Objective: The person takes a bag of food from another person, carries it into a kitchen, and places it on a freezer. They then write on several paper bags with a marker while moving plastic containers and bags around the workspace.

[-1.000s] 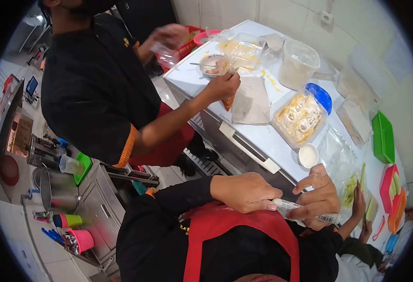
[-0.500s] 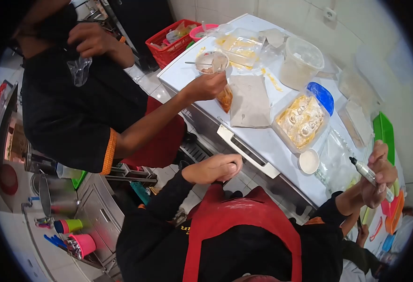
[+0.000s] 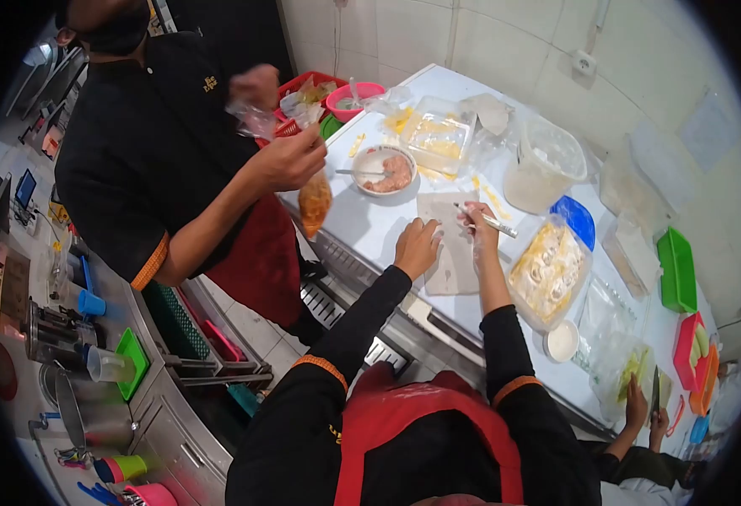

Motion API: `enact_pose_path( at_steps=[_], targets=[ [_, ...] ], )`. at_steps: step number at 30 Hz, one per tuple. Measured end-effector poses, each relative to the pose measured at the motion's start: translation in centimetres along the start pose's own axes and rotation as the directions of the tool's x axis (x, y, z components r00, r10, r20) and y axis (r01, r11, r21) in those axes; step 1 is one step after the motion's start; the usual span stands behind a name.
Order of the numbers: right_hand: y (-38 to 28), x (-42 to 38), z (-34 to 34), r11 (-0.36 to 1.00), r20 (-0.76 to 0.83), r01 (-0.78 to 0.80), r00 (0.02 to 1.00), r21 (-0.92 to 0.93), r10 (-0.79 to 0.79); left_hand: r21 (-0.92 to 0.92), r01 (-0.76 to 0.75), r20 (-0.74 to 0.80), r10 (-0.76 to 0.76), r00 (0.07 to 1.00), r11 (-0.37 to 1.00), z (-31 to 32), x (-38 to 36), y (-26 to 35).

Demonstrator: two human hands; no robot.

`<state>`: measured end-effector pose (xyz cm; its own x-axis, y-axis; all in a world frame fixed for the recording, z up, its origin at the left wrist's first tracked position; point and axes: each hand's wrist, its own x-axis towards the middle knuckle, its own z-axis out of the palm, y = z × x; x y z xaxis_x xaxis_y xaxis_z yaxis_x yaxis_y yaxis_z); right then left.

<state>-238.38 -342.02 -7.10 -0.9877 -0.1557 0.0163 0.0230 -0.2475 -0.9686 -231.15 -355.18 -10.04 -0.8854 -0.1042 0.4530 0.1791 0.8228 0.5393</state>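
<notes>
A piece of grey-brown cardboard [image 3: 450,268] lies on the white tabletop before me. My left hand [image 3: 418,246] rests on its left edge with the fingers spread. In my right hand [image 3: 478,226] is a white marker [image 3: 498,224], its dark tip over the upper part of the sheet. Left of the cardboard stands a bowl [image 3: 374,187] of pinkish minced filling with a spoon in it. On the right is a clear tub [image 3: 585,291] of floured, yellowish dough pieces, beside a blue lid [image 3: 574,218].
A co-worker at left holds a bag of orange food [image 3: 315,204]. Behind the cardboard are a clear container [image 3: 439,139] and a whitish bucket [image 3: 546,169]. A small white cup [image 3: 563,341] sits near the front edge. At far right, another person's hands hold a knife [image 3: 655,392] and greens.
My right hand has brought the marker from the far right down to the cardboard. My left hand has come from my body onto the sheet and opened. The co-worker's orange bag has moved left.
</notes>
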Motion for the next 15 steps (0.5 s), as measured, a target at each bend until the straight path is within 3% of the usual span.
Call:
enact_pose_path(
  at_steps=[3, 4, 8, 10, 13, 15],
  targets=[
    [4.0, 3.9, 0.1, 0.977, 0.017, 0.193, 0.981, -0.086, -0.192, 0.156, -0.014, 0.061, 0.005, 0.998, 0.988, 0.4, 2.9, -2.1],
    [5.2, 4.5, -0.2, 0.982, 0.013, 0.181, 0.983, -0.06, -0.181, 0.177, -0.023, 0.072, 0.01, 0.997, 0.984, 0.7, 3.3, -2.8],
    [7.7, 4.6, -1.0, 0.958, -0.045, 0.138, 0.987, -0.253, -0.154, 0.224, -0.036, 0.097, 0.015, 0.995, 0.974, 0.9, 3.6, -4.0],
    [7.1, 4.4, -0.8, 0.937, -0.047, 0.168, 0.981, -0.308, -0.191, 0.212, -0.036, 0.084, 0.019, 0.996, 0.977, 1.2, 3.5, -4.3],
    [6.4, 4.2, -0.4, 0.923, 0.009, 0.115, 0.993, -0.366, -0.119, 0.186, -0.014, 0.108, -0.006, 0.994, 0.982, 0.8, 3.8, -4.1],
    [6.1, 4.0, 0.0, 0.801, 0.04, 0.226, 0.968, -0.554, -0.246, 0.179, -0.006, 0.116, -0.015, 0.993, 0.984, 0.8, 3.9, -4.2]
  ],
)
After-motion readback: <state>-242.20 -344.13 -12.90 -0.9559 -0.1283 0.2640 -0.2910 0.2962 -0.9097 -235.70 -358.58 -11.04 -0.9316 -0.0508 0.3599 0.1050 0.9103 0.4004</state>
